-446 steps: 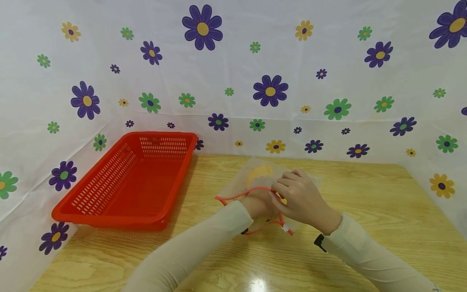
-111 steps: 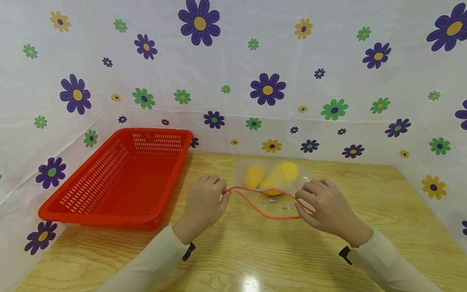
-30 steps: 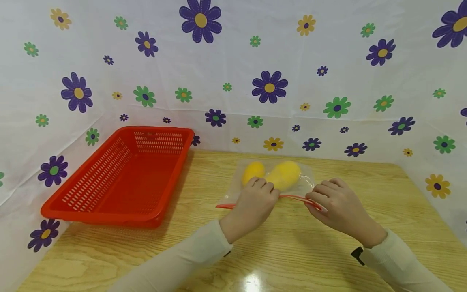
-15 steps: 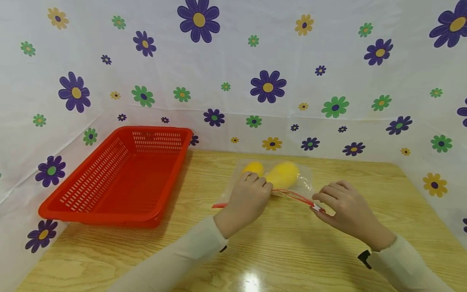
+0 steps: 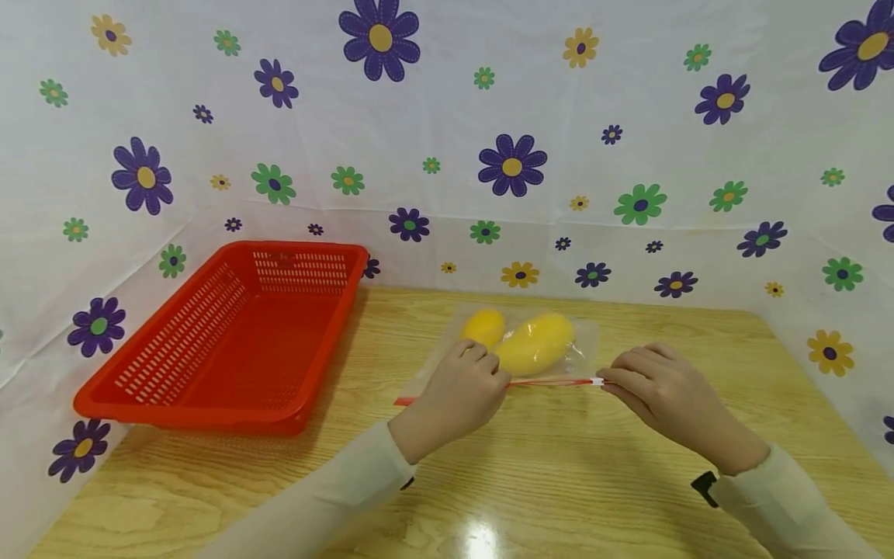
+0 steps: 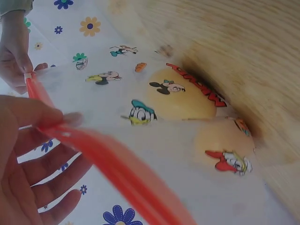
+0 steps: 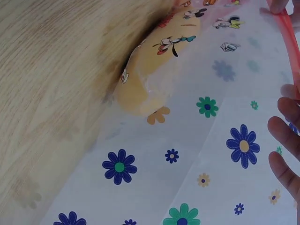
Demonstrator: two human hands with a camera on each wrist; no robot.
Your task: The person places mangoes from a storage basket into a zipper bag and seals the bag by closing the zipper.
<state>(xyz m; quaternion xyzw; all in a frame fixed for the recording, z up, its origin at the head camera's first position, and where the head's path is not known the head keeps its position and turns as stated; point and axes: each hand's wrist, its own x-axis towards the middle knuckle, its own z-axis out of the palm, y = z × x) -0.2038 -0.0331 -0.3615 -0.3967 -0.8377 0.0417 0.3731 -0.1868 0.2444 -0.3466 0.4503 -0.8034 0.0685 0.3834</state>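
A clear zip bag [image 5: 588, 335] with cartoon prints is held with its red zip strip [image 5: 552, 382] toward me. Inside it lie a smaller oval yellow fruit [image 5: 483, 326] and a larger pear-shaped yellow one [image 5: 536, 344]. My left hand [image 5: 454, 397] pinches the strip partway along, thumb against forefinger, as the left wrist view shows; the strip's left end sticks out beyond that hand. At its right end my right hand [image 5: 673, 397] pinches the strip by the white slider [image 5: 597, 381]. The right wrist view shows that hand's other fingers [image 7: 283, 131] spread off the strip.
A red plastic basket [image 5: 300, 423] with slotted sides stands to the left on the wooden table [image 5: 559, 497]. Behind and along both sides hangs a white flower-patterned cloth [image 5: 447, 116].
The left hand, inside the bag earliest on, later gripped the mouth's left corner, then moved inward, lately shifting slightly left. The gaping red edges have come together into a straight line.
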